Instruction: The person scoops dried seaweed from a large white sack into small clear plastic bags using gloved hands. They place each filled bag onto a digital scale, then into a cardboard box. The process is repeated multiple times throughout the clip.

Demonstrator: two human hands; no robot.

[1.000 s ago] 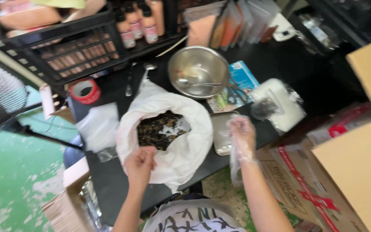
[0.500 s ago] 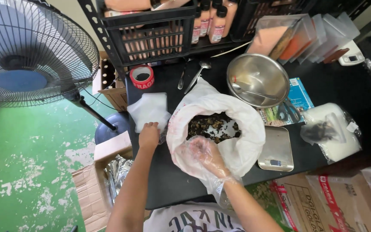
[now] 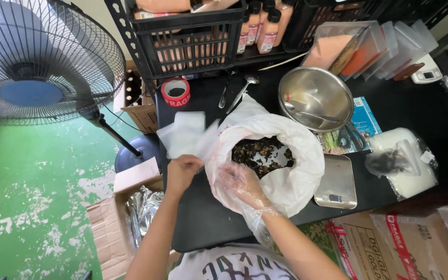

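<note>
A large white sack [image 3: 291, 171] sits open on the black table [image 3: 203, 218], with dark dried pieces [image 3: 260, 154] inside. My left hand [image 3: 181, 172] is bare and pinches a clear plastic bag [image 3: 195, 136] lifted off a small stack at the table's left side. My right hand [image 3: 240, 186], inside a loose clear plastic glove, rests at the sack's near rim and touches the same clear plastic.
A steel bowl [image 3: 315, 97] with a utensil, a small digital scale [image 3: 336, 182], a red tape roll [image 3: 175, 91] and spoons [image 3: 239, 89] lie on the table. Black crates [image 3: 182, 36] of bottles stand behind. A standing fan [image 3: 37, 67] and open cardboard boxes [image 3: 123, 223] are on the left.
The view has swung left. My left hand went from the sack's edge to the stack of clear bags and lifted one; my gloved right hand moved from beside the scale to the sack's near rim.
</note>
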